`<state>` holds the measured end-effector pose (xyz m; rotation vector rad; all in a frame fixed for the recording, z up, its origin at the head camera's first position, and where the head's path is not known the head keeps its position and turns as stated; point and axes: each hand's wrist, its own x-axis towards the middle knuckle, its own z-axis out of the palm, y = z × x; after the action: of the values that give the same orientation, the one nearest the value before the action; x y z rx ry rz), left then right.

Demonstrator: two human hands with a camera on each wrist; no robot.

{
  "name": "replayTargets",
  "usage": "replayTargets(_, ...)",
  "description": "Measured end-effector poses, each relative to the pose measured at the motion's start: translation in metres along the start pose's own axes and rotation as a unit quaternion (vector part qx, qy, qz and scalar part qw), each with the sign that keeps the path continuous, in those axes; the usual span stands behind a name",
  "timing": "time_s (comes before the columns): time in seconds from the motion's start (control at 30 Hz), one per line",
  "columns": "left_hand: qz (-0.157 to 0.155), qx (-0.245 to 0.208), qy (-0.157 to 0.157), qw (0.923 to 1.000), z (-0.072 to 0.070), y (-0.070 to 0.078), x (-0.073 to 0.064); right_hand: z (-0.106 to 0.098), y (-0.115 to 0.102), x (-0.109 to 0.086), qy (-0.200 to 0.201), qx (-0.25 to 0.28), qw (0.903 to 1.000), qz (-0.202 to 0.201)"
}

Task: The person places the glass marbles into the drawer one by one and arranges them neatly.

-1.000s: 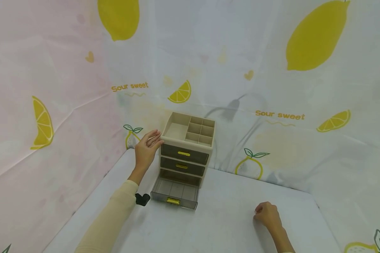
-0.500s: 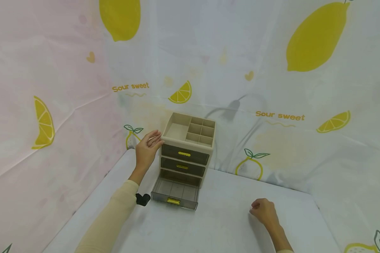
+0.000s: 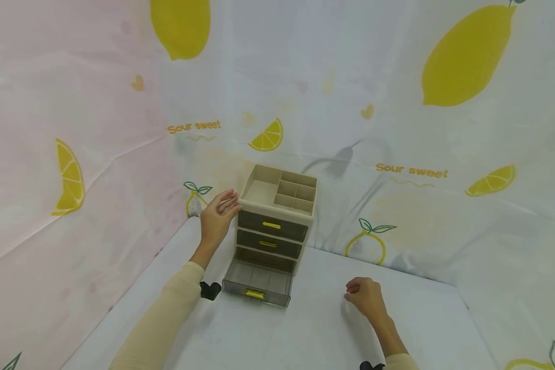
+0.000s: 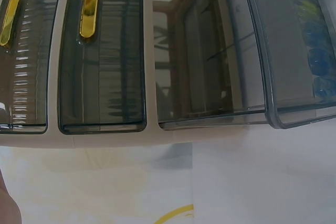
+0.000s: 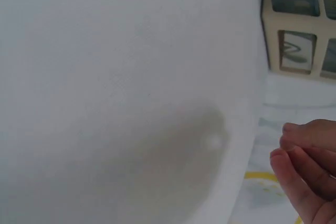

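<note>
A beige desktop drawer organizer stands on the table, its top divided into compartments. Its upper two drawers are closed, and the bottom drawer, smoky clear with a yellow handle, is pulled out with nothing seen inside. My left hand rests its fingertips and thumb against the organizer's upper left front corner. In the left wrist view the dark drawer fronts fill the upper part. To the right, my right hand hovers over the table with loosely curled fingers, holding nothing.
White cloth covers the table. Behind the organizer hangs a lemon-print backdrop, with a pinkish side at the left. Black wrist gear shows beside my left forearm.
My right hand has moved left and a little farther forward, toward the organizer. My left hand stays at the organizer's corner, and the bottom drawer remains pulled out.
</note>
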<state>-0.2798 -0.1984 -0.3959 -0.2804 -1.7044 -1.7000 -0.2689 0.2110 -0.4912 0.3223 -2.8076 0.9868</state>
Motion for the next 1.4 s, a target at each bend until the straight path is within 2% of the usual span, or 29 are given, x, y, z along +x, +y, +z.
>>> replayTargets(0.2, -0.015, 0.002, 0.003, 0.9999, 0.000, 0.000, -0.003, 0.014, -0.025, 0.011, -0.001, 0.027, 0.9993, -0.025)
replayTargets(0.47, -0.004, -0.008, -0.001, 1.0000, 0.002, 0.002, 0.000, 0.036, -0.074, 0.031, -0.005, 0.059, 0.9944, -0.087)
replayTargets(0.77, -0.004, -0.007, -0.003, 1.0000, 0.001, 0.002, 0.001, 0.063, -0.124, 0.043, -0.054, 0.096, 0.9844, -0.137)
replayTargets(1.1, -0.001, -0.011, 0.000, 0.9999, 0.001, 0.002, 0.001, 0.107, -0.159, 0.041, -0.095, 0.123, 0.9761, -0.152)
replayTargets(1.4, 0.004, -0.009, -0.002, 0.9999, 0.002, 0.003, 0.001, 0.137, -0.181, 0.044, -0.121, 0.140, 0.9734, -0.135)
